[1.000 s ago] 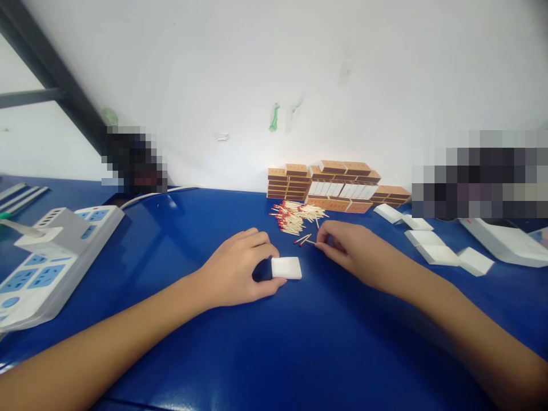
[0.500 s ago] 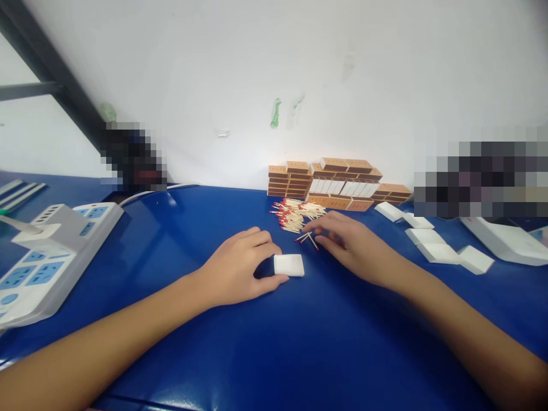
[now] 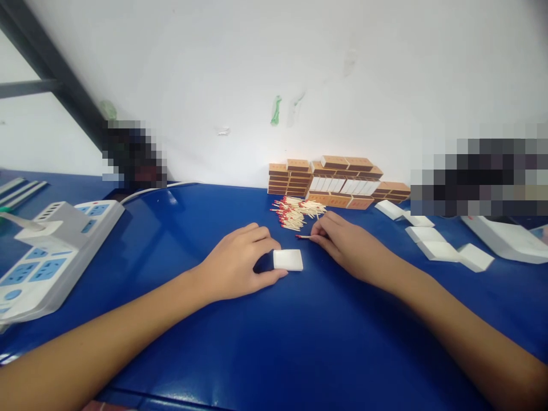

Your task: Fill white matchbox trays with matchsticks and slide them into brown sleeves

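Thumb and fingers of my left hand (image 3: 245, 262) grip the left end of a small white matchbox tray (image 3: 288, 260) that rests on the blue table. To the right, my right hand (image 3: 342, 240) is closed in a pinch on matches (image 3: 303, 236); their red heads point left, and how many are held I cannot tell. Just behind that hand lies a loose pile of red-headed matches (image 3: 291, 213).
Stacked brown matchboxes (image 3: 334, 182) stand against the wall. Several white trays (image 3: 439, 250) lie to the right, beside a white device (image 3: 509, 240). A power strip (image 3: 98, 234) with a plugged-in adapter sits at the left.
My right hand's fingers have closed, gathering the few loose matches that lay spread in front of the pile. My left hand still holds the tray in nearly the same place.
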